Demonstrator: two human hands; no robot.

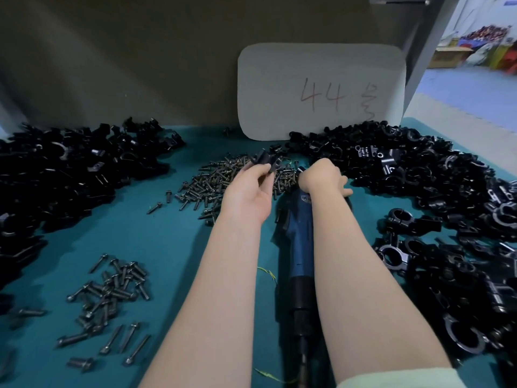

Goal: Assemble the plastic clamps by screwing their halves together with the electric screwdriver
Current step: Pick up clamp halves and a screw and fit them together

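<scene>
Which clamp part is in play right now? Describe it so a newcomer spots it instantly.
Start at the grey board marked 44 at the back of the teal table. Just in front of it, over the middle screw pile, the left hand pinches a black clamp piece. It is the only clamp part lifted off the table; the rest lie in heaps.

Red handwritten "44" on the grey board (321, 91), an unreadable scribble beside it.
</scene>
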